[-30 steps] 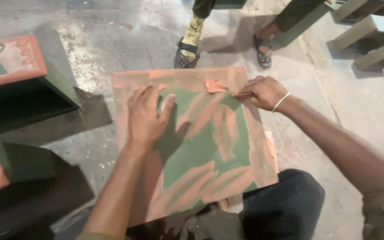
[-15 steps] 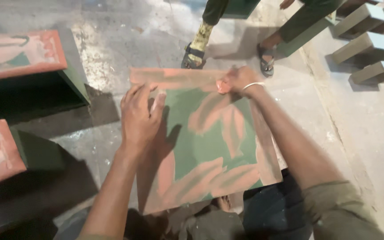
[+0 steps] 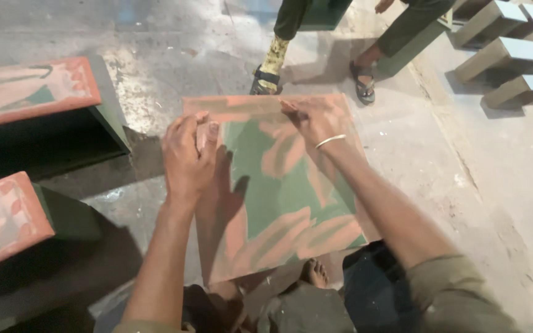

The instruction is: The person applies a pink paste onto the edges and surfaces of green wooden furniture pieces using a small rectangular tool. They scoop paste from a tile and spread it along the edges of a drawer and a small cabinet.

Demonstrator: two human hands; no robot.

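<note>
Head view under uneven light: a bright, washed-out patch on the concrete floor (image 3: 155, 68) at upper centre; dark shadow inside the open green boxes (image 3: 44, 145) at left and along the lower left edge. The left hand (image 3: 186, 157) throws a soft shadow onto the panel (image 3: 279, 203). Slight motion blur throughout

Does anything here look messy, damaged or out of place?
The green panel under both hands is only patchily covered: orange-pink smears cross it and bare green shows between them. The left hand and right hand rest near its far edge. The boxes at left carry the same uneven streaks. Nothing looks broken or spilled.
</note>
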